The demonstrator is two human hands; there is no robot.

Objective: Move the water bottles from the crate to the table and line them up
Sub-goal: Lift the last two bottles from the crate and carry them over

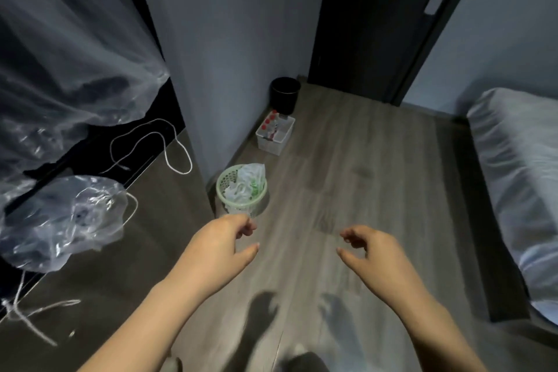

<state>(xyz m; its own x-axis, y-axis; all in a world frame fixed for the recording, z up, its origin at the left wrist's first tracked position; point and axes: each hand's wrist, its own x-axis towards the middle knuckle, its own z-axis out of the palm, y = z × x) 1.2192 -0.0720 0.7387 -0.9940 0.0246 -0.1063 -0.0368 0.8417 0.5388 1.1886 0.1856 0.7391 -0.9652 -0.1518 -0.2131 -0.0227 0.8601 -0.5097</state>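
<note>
A clear plastic crate [273,142] stands on the wooden floor against the grey wall, far ahead of me. Several water bottles [269,124] with red caps stand inside it along its left side. My left hand [222,246] and my right hand [373,254] hover side by side above the floor, well short of the crate. Both have loosely curled fingers and hold nothing.
A green mesh basket [225,187] with plastic bags stands just beyond my left hand. A black bin [285,95] sits behind the crate by a dark door [380,24]. Clear plastic bags [69,220] and white cord lie on a surface at left. A bed [519,178] runs along the right.
</note>
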